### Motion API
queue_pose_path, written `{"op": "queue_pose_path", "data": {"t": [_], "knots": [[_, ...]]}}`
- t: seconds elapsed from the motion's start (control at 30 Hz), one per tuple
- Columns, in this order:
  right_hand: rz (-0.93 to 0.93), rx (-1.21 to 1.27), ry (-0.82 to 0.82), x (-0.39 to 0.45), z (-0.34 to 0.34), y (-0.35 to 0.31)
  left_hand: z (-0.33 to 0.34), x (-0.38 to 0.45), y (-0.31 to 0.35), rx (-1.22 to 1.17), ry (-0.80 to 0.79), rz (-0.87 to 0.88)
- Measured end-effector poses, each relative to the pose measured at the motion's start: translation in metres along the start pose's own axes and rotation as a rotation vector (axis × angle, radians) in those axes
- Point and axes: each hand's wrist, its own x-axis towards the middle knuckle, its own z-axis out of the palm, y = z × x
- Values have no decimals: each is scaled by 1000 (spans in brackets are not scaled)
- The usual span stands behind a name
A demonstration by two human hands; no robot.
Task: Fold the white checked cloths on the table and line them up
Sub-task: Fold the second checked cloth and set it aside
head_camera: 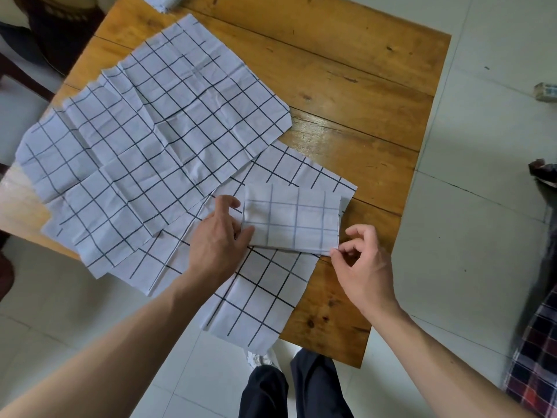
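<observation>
A small folded white checked cloth (291, 220) lies on top of an unfolded checked cloth (262, 294) at the table's near side. My left hand (218, 236) grips the folded cloth's left edge, thumb on top. My right hand (363, 263) pinches its near right corner between thumb and forefinger. Several more unfolded checked cloths (156, 128) lie spread and overlapping across the left half of the wooden table (355, 95).
Another bit of folded cloth (164, 1) shows at the table's far edge. The table's right half is bare wood. A chair (18, 70) stands at the far left. A small box (547, 92) lies on the tiled floor at right, and checked fabric (536, 357) at lower right.
</observation>
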Motion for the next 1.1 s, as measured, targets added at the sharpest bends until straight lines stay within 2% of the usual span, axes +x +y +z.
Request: {"op": "queue_pose_path", "data": {"t": [0.2, 0.57, 0.67, 0.77, 0.93, 1.1], "knots": [[1, -48, -23, -2, -2, -6, 8, 2, -3, 140, 27, 72], [-97, -224, -165, 2, -12, -7, 18, 7, -18, 181, 116, 300], [-179, -236, -44, 5, -11, -8, 20, 8, -20, 140, 128, 329], [-414, -284, 102, 12, -3, -16, 19, 7, -21, 130, 119, 328], [-621, -403, -112, 31, 36, -37, 16, 7, -20, 166, 134, 371], [-593, -614, -329, 40, 62, -31, 14, 12, -20, 399, 79, 536]]}}
